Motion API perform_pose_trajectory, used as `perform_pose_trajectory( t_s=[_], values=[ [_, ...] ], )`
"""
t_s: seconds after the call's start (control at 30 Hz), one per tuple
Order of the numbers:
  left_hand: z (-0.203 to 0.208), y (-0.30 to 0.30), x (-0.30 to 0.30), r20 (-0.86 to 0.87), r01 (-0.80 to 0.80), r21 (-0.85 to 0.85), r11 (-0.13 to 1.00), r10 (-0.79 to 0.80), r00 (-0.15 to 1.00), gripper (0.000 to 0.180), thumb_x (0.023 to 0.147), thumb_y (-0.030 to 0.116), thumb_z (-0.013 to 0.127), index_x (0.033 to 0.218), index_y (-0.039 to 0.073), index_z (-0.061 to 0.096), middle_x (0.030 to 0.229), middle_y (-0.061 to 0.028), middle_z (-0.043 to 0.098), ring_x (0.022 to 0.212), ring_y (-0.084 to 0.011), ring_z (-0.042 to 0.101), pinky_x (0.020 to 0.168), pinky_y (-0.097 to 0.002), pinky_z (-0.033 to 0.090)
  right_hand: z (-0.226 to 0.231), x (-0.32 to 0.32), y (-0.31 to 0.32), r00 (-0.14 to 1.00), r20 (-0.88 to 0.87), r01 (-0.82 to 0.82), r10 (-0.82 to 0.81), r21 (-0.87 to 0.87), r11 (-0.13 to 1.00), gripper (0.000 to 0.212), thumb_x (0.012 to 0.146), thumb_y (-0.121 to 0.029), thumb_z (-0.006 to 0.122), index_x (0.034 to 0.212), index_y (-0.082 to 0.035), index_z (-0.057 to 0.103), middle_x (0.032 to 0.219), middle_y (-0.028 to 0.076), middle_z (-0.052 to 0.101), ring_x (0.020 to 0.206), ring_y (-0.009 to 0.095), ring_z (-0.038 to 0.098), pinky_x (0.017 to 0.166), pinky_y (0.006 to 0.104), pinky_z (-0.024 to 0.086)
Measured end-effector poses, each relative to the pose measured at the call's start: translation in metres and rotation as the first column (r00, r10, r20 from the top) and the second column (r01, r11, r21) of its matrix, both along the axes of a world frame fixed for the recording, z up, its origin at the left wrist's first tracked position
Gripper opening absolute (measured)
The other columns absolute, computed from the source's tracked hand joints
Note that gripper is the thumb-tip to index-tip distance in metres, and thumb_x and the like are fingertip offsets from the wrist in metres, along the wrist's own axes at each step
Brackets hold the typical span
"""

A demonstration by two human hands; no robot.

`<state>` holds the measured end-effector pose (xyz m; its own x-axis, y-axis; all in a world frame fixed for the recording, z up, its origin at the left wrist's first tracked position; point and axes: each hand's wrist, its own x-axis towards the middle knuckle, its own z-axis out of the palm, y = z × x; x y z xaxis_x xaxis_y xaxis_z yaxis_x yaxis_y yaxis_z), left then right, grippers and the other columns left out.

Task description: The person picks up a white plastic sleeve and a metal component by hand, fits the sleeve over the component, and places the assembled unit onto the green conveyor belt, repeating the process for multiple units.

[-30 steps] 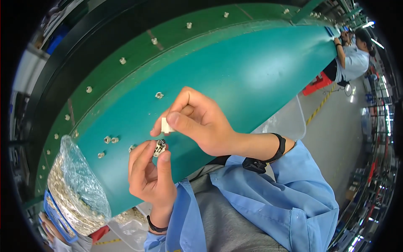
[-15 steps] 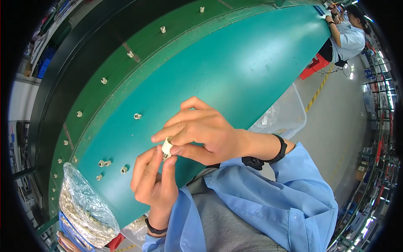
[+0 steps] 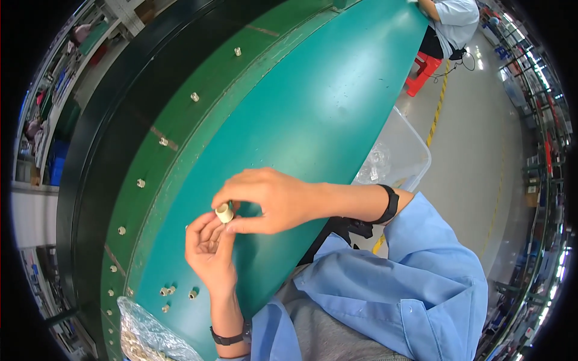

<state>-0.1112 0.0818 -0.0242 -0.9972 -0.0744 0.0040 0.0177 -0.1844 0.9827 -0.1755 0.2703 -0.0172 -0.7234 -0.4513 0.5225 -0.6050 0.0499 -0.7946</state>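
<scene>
**Head view: a small cream part pinched above a green counter**

Head view, nearest first: blue sleeves [image 3: 385, 289] fill the lower right of the frame, over a grey top. At the lower centre a black wristband [image 3: 229, 338] circles the left wrist. Just left of it, at the bottom edge, lies a clear bag [image 3: 147, 337] packed with small metal parts.

Above the wristband the left hand [image 3: 209, 253] is raised palm-up, its fingers [image 3: 201, 227] loosely curled and slightly spread, their tips touching or just under a small cream cylinder [image 3: 224, 212]. The right hand [image 3: 271, 201] comes in from the right, wearing a black band [image 3: 390, 203] at the wrist. Its thumb and forefinger are pressed onto the cylinder, pinching it from both sides; the other fingers arch above. The cylinder sits left of centre in the frame, between the two hands and above the counter [image 3: 313, 108].

On the counter, lower left of the hands, a few loose brass nuts [image 3: 170, 290] lie close together. Along the darker green strip [image 3: 198, 78] to the left, more nuts stand in a spaced row running up toward the top of the frame.

Right of the counter, at centre right, a clear plastic bin [image 3: 397, 150] holds crumpled clear bags. Farther off, at the upper right, another person in a light shirt [image 3: 454, 15] sits at the counter by a red stool [image 3: 424, 69].
</scene>
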Motion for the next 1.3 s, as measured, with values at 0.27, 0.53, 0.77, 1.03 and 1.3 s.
perform_pose_trajectory(
  t_s=[0.27, 0.53, 0.77, 1.03, 1.3],
  values=[
    [-0.001, 0.044, -0.073, 0.013, 0.118, -0.159, 0.980, -0.118, 0.993, 0.040, 0.089, -0.013, 0.067, 0.128, -0.007, 0.057, 0.123, -0.0211, 0.067, 0.109, -0.0238, 0.070, 0.094, -0.0333, 0.057, 0.012, -0.051, 0.040, 0.947, 0.300, 0.115, -0.112, 0.009, 0.993, 0.024, 0.086, -0.009, 0.074, 0.107, 0.000, 0.068, 0.085, 0.010, 0.070, 0.078, 0.017, 0.070, 0.069, 0.0343, 0.057],
    [0.015, 0.027, -0.073, -0.211, -0.016, -0.382, 0.924, -0.070, 0.975, 0.039, 0.091, -0.001, 0.069, 0.128, -0.004, 0.060, 0.140, -0.0189, 0.057, 0.116, -0.0254, 0.063, 0.094, -0.0356, 0.051, -0.005, -0.248, 0.139, 0.749, -0.239, 0.662, -0.618, 0.220, 0.717, 0.027, 0.082, -0.016, 0.071, 0.108, -0.006, 0.071, 0.087, 0.012, 0.074, 0.079, 0.023, 0.072, 0.075, 0.0355, 0.058],
    [0.008, -0.040, -0.028, -0.187, -0.116, -0.532, 0.839, 0.018, 0.982, 0.032, 0.091, 0.000, 0.067, 0.123, -0.002, 0.064, 0.122, -0.0189, 0.065, 0.101, -0.0242, 0.065, 0.089, -0.0343, 0.052, -0.063, -0.393, 0.219, 0.533, -0.277, 0.796, -0.799, 0.483, 0.364, 0.034, 0.082, -0.020, 0.069, 0.115, -0.011, 0.070, 0.103, 0.014, 0.075, 0.101, 0.034, 0.071, 0.092, 0.0451, 0.056],
    [0.005, -0.065, -0.003, -0.051, -0.131, -0.563, 0.816, 0.124, 0.991, 0.022, 0.097, -0.003, 0.055, 0.118, -0.006, 0.063, 0.113, -0.0137, 0.062, 0.095, -0.0197, 0.063, 0.090, -0.0339, 0.052, -0.061, -0.391, 0.211, 0.527, -0.197, 0.747, -0.827, 0.572, 0.339, 0.038, 0.082, -0.022, 0.067, 0.120, -0.017, 0.069, 0.116, 0.015, 0.072, 0.112, 0.037, 0.067, 0.097, 0.0473, 0.054],
    [0.004, -0.062, -0.005, -0.119, -0.137, -0.557, 0.819, 0.085, 0.989, 0.021, 0.097, -0.004, 0.054, 0.116, -0.005, 0.064, 0.114, -0.0146, 0.062, 0.094, -0.0204, 0.063, 0.088, -0.0335, 0.052, -0.033, -0.363, 0.190, 0.393, -0.632, 0.916, -0.668, 0.209, 0.342, 0.042, 0.083, -0.031, 0.070, 0.121, -0.013, 0.067, 0.118, 0.015, 0.070, 0.110, 0.036, 0.065, 0.096, 0.0491, 0.051]
  ],
)
